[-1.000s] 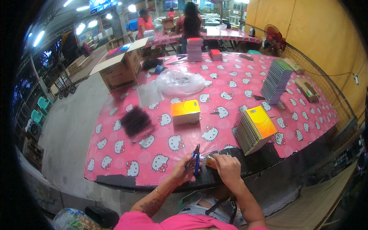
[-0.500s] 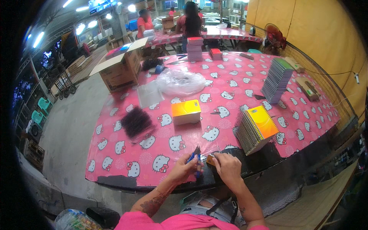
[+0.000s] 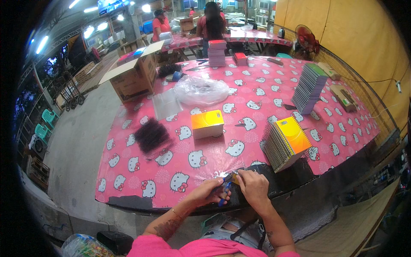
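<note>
By the desk's (image 3: 132,195) near edge, the left hand (image 3: 211,191) grips blue-handled pliers (image 3: 222,200); the right hand (image 3: 254,185) pinches a small notebook (image 3: 236,180), probably light, stiffish, best held by its covers

Two hands gripping, close together

Left hand (image 3: 213,191) is curling into a grip, thumb (image 3: 215,181) lying on top, fingers (image 3: 226,195) bending underneath. Right hand (image 3: 254,186) is pinching, its back facing up, fingertips (image 3: 242,172) pointing away from the body. I'm seeing both sitting just beside each other. Left forearm (image 3: 174,219) is slanting inward, tattoo (image 3: 167,229) showing; right forearm (image 3: 274,222) is angling in from the other side, a smaller dark mark (image 3: 269,234) showing near the wrist.
</note>
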`<state>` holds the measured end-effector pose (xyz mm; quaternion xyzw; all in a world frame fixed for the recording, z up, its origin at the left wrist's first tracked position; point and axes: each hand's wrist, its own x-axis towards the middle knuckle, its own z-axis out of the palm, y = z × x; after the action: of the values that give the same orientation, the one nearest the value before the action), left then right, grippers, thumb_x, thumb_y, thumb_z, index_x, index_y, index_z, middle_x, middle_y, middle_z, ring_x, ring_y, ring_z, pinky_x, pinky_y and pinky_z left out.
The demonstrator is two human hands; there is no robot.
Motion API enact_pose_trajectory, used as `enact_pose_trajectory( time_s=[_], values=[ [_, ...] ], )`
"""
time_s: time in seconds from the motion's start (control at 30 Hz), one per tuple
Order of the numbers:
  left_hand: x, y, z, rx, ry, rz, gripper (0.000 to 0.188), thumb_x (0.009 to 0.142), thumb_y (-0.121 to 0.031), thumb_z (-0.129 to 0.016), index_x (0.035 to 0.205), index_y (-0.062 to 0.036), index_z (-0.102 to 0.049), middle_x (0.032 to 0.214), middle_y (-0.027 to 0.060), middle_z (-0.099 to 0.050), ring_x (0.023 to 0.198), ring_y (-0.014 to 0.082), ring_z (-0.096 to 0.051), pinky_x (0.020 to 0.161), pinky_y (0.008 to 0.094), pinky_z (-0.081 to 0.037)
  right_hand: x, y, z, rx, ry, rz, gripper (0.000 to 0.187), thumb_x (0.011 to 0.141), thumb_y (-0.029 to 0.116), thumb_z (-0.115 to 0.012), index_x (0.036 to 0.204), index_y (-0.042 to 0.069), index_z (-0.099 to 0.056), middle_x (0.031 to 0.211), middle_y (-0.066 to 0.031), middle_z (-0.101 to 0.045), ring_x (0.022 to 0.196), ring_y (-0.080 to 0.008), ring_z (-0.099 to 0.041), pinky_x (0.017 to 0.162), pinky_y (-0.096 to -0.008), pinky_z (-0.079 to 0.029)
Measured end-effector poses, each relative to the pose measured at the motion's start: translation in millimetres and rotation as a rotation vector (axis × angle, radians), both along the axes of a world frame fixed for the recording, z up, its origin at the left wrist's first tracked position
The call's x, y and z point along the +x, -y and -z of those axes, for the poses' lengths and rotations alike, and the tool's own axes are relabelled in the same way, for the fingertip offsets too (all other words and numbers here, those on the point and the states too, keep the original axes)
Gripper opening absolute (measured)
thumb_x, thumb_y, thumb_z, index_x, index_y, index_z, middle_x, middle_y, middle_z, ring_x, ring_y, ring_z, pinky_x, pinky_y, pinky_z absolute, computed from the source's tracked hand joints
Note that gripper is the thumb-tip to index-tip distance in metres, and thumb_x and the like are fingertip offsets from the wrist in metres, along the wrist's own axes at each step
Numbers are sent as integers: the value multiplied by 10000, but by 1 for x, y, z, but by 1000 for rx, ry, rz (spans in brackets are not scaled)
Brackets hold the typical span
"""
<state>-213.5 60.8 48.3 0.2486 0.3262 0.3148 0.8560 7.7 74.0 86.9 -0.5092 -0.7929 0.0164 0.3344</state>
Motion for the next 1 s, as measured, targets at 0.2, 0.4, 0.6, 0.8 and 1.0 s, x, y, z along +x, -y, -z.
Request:
enact_pose_trajectory(
  time_s=[0.2,0.4,0.6,0.8,1.0],
  values=[
    [21,10,-52,1241,-1406,-31,426,1011,-280,-550,1429,-199,-567,997,210,-624,972,337,-608,884,438,-479,3,-1,2,8,29,26,185,873,224,-716,1021,114,-705,869,-59,-703,783,-257,-682,703,-401,-521],
    [-39,-10,-16,1048,-1191,-39,412,923,-266,-661,1329,-193,-645,1117,201,-610,1063,366,-571,922,441,-461,40,16,-34,-167,51,14,255,866,195,-722,1104,108,-691,943,-105,-703,815,-284,-687,731,-430,-540],
    [-38,-17,15,1373,-1626,-343,392,854,-239,-714,1233,-144,-677,1281,224,-562,1100,403,-557,941,477,-457,104,-21,-141,-90,-473,286,321,911,74,-693,1216,-22,-666,1002,-193,-704,849,-254,-686,765,-369,-535],
    [-6,-22,-16,1251,-1281,-628,424,839,-159,-744,1246,-87,-653,1372,248,-516,1228,421,-522,1015,503,-438,127,-50,-198,43,-353,50,330,892,81,-685,1217,30,-681,956,-118,-713,821,-191,-680,751,-336,-537],
    [70,-35,-179,1878,-981,-533,617,870,-9,-677,1455,-79,-492,1238,236,-599,1095,398,-620,912,448,-522,68,-22,-216,165,389,-285,344,798,147,-717,1141,133,-689,936,-74,-693,859,-262,-685,815,-411,-512]
  ],
)
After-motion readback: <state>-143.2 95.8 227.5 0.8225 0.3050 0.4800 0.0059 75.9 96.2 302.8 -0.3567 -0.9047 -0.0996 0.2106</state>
